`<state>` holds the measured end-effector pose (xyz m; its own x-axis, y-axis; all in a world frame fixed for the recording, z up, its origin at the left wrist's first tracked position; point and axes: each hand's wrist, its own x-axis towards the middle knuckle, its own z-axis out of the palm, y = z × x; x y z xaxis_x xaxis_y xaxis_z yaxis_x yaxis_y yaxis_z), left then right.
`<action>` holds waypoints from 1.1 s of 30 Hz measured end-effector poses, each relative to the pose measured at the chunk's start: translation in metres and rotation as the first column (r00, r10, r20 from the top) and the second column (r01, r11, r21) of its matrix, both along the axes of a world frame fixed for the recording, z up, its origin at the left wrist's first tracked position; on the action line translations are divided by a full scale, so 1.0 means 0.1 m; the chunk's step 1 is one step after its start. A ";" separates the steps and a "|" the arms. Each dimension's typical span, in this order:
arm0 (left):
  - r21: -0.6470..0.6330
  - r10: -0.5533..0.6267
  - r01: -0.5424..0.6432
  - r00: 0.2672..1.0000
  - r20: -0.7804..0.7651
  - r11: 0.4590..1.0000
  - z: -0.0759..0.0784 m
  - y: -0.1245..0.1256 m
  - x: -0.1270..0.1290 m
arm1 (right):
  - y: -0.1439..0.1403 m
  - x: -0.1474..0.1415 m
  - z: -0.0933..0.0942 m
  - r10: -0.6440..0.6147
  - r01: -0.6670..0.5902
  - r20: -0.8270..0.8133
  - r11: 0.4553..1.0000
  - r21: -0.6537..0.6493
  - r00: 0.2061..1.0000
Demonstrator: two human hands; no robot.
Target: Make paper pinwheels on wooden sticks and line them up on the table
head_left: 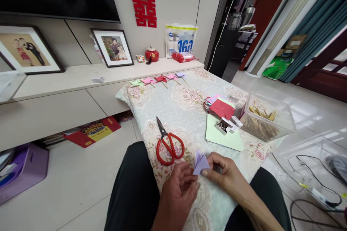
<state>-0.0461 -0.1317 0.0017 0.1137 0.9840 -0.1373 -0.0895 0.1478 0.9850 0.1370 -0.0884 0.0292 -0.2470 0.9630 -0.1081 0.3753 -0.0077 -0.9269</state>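
Note:
A small piece of folded purple paper [201,164] is pinched between the thumb and fingers of my right hand [227,175], above the near end of the cloth-covered table. Just left of it is my left hand [181,191], its fingers loosely curled and the thumb apart, with nothing visible between them. Its fingertips come close to the paper's left edge; whether they touch I cannot tell. Beyond my left hand lie scissors [168,148] with red handles, blades pointing away. Farther right, light green paper sheets [225,140] lie beneath an opened little box [224,125] of small metal pieces.
A stack of coloured paper squares [221,107] lies beside a clear plastic bin [267,119] of thin sticks. Several paper pinwheels [161,79] line the table's far end. Behind them stands a low cabinet [114,74]. Cables [314,173] lie on the floor at right.

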 end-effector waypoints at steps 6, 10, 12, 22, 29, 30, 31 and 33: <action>-0.083 -0.001 0.012 0.992 0.127 0.996 -0.02 0.03 -0.04 | -0.06 -0.09 0.07 0.129 -0.129 -0.062 0.992 0.003 0.990; -0.124 0.091 -0.085 0.995 0.043 0.989 0.03 -0.03 -0.15 | 0.07 -0.07 0.12 0.212 -0.218 -0.130 0.975 -0.036 0.969; -0.130 0.117 -0.107 0.990 0.073 0.986 0.08 -0.07 -0.19 | 0.19 -0.15 0.13 0.162 -0.162 -0.062 0.987 -0.003 0.985; -0.230 0.170 -0.075 0.889 0.425 0.970 0.34 0.02 -0.28 | 0.56 -1.05 0.05 0.150 -0.348 0.570 0.901 0.257 0.808; -0.179 0.204 -0.138 0.878 0.433 0.974 0.33 0.04 -0.34 | 0.49 -0.92 0.16 0.161 -0.306 0.754 0.951 0.055 0.637; -0.156 0.209 -0.154 0.873 0.441 0.976 0.32 0.05 -0.36 | 0.46 -0.85 0.19 0.162 -0.286 0.740 0.957 0.042 0.653; -0.141 0.210 -0.163 0.870 0.446 0.977 0.32 0.05 -0.38 | 0.44 -0.77 0.21 0.165 -0.270 0.706 0.962 0.038 0.689; -0.139 0.207 -0.161 0.874 0.440 0.977 0.30 0.07 -0.42 | 0.39 -0.59 0.22 0.153 -0.211 0.556 0.977 0.041 0.817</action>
<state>-0.0878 -0.1251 0.0321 0.0035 0.9780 -0.2087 -0.5538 0.1757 0.8139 0.0781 -0.0492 0.0508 -0.3469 0.9190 -0.1876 0.8060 0.1898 -0.5606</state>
